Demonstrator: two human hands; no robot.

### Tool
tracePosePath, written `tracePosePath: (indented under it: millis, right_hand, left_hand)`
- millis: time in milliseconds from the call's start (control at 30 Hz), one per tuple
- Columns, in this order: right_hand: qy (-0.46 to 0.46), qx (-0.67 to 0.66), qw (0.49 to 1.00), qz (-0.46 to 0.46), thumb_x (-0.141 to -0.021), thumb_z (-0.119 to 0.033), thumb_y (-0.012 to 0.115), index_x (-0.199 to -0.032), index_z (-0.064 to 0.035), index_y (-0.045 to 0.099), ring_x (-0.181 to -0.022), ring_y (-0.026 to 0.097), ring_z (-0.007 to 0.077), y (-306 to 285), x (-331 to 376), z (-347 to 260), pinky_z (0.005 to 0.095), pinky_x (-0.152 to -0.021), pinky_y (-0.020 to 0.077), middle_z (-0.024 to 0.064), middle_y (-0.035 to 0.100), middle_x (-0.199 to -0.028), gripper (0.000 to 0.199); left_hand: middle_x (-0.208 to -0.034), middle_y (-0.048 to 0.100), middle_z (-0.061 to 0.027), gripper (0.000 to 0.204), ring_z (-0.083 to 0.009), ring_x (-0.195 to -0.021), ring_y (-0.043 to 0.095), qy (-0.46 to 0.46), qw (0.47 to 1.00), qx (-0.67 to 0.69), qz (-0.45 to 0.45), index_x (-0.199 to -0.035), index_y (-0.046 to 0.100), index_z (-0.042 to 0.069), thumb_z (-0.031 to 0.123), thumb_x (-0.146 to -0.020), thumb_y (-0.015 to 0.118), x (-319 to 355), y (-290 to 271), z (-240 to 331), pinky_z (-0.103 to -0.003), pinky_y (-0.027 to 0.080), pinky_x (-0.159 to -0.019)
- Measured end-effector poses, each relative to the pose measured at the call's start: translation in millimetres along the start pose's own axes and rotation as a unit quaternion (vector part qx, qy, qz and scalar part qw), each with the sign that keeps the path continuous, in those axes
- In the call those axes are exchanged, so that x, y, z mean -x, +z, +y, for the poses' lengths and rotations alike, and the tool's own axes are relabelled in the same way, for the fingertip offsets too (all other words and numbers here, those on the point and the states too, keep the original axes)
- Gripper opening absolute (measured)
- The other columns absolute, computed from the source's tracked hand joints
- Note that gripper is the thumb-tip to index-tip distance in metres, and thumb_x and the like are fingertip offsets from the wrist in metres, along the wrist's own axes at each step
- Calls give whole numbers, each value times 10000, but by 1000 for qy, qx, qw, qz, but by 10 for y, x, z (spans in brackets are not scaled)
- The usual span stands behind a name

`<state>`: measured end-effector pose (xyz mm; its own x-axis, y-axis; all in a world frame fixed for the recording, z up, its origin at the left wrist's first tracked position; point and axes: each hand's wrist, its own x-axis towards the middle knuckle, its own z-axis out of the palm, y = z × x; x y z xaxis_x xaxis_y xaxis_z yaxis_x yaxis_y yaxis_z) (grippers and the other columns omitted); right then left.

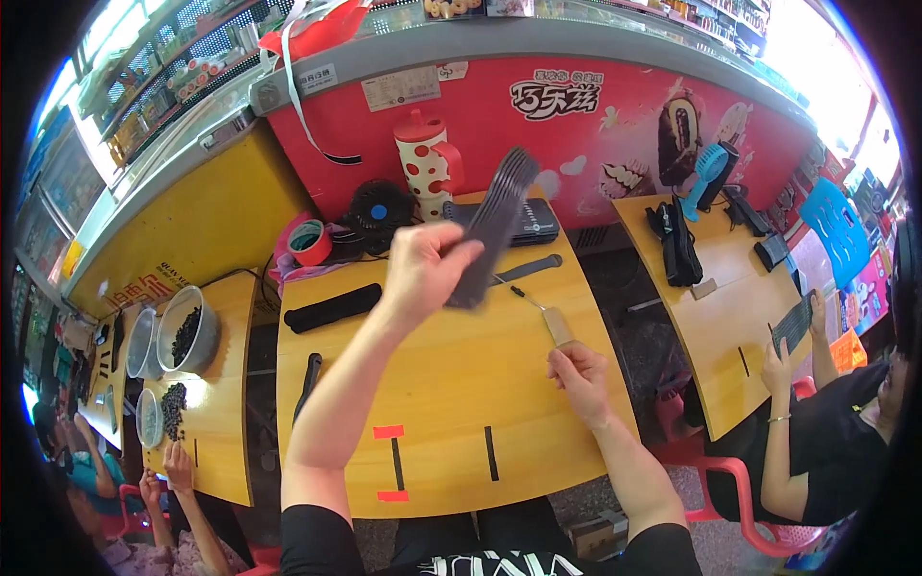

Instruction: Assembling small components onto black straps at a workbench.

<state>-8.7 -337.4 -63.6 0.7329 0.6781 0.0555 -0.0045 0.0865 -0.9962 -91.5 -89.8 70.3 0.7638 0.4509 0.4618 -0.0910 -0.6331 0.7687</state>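
Observation:
My left hand (427, 269) is raised over the middle of the table, its fingers closed on a dark, ribbed bundle of flat strips (501, 206). The bundle is tilted up to the right and partly smeared by motion. Lower and to the right, my right hand (579, 376) pinches a flat tan piece (557, 326). From its upper end a thin line with a small dark bit (519, 291) runs toward the bundle; whether it is a cord or a rod I cannot tell. Beyond it lies a dark strap (530, 268) with a rounded end.
A black pouch (333, 308), a dark fan (381, 213), a tape roll (308, 242) and a polka-dot tumbler (423, 163) stand or lie at the back. Red and black tape strips (396, 463) mark the table's front. People work at side tables; left holds plastic tubs (189, 331).

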Motion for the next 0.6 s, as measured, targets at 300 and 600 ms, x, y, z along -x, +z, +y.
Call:
tracePosePath:
  millis: [300,600]
  right_hand:
    - [14,-387,921,-43,-914,-161,652,-1081,-86,621,-687,585,62,25,6,-130,203,-494,418,-4,648,-902,185]
    - [64,-268,960,43,-898,-96,674,-1092,-139,640,-759,623,73,-63,8,-5,221,-525,485,-31,658,-943,201]
  left_hand:
    - [-762,537,-49,284,-213,-716,537,408,766,-451,-208,-978,642,7,196,-766,642,963,670,256,-340,397,-625]
    - [-1251,530,-158,743,-261,-1081,554,-66,989,-29,-131,-1402,405,43,252,-786,765,1178,544,-500,-378,477,-877]
